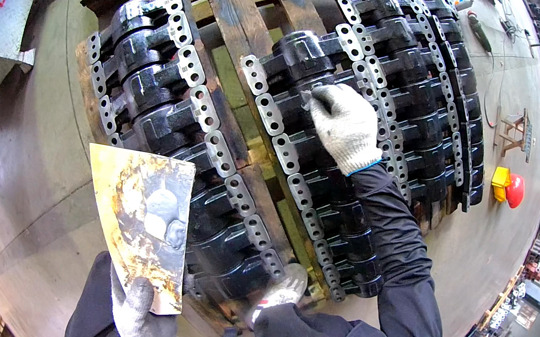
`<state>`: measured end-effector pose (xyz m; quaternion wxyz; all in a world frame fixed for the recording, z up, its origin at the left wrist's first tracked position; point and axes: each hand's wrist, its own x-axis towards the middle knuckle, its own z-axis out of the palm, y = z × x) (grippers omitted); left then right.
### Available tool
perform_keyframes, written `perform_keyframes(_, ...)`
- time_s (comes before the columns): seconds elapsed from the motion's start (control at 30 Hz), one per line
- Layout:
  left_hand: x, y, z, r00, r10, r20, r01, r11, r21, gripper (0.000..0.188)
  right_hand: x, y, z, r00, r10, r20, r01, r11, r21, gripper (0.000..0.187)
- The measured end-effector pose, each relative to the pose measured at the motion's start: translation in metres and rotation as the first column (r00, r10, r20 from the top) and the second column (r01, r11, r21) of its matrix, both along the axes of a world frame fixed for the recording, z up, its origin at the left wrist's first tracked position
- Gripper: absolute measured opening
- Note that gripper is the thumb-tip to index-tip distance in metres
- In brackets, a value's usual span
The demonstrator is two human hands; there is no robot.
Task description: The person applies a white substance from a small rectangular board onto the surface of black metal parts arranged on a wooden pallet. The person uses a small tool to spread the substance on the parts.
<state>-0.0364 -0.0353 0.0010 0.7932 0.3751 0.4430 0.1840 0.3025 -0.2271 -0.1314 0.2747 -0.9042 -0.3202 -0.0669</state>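
Note:
My left hand (141, 322), in a white knit glove, grips the lower end of a flat board (135, 246) stained yellow and brown. A blob of grey paste (163, 211) sits on the board's face. My right hand (348, 128), also gloved, reaches forward over a black-painted track chain (303, 56). Its thumb and fingers pinch together near a rounded black section; a small greyish edge shows at the fingertips, too little to name. Bare metal link faces with round holes run along the chain. Another black track chain (147, 91) lies to the left, behind the board.
Wooden pallet planks (232, 9) show beneath and between the chains. More black chains are stacked at the right. My shoe (281, 292) is beside the pallet's near end. On the floor at right are a red dome-shaped thing (515, 191), a yellow one (500, 182) and a wooden stand (517, 135).

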Motion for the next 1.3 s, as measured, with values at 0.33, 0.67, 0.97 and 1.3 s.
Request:
perform_keyframes(0.33, 0.000, 0.002, -0.002, 0.999, -0.035, 0.006, 0.035, 0.999, 0.029, 0.069, -0.054, -0.013, 0.028, 0.839, -0.001, -0.544, 0.277, 0.860, 0.427, 0.015)
perform_keyframes(0.67, 0.021, -0.008, -0.002, 0.998, -0.050, 0.046, 0.055, 0.991, -0.123, 0.067, -0.124, -0.008, 0.083, 0.904, 0.119, -0.411, 0.091, 0.885, 0.457, 0.029)
perform_keyframes(0.97, 0.047, -0.014, 0.003, 0.997, 0.032, 0.067, -0.003, 0.920, -0.392, 0.052, -0.138, -0.006, 0.090, 0.959, 0.158, -0.234, -0.021, 0.867, 0.497, 0.034)
perform_keyframes(1.3, 0.064, -0.015, -0.006, 0.989, -0.032, 0.147, 0.091, 0.907, -0.412, 0.051, -0.137, 0.007, 0.092, 0.966, 0.103, -0.235, 0.047, 0.831, 0.555, 0.032)
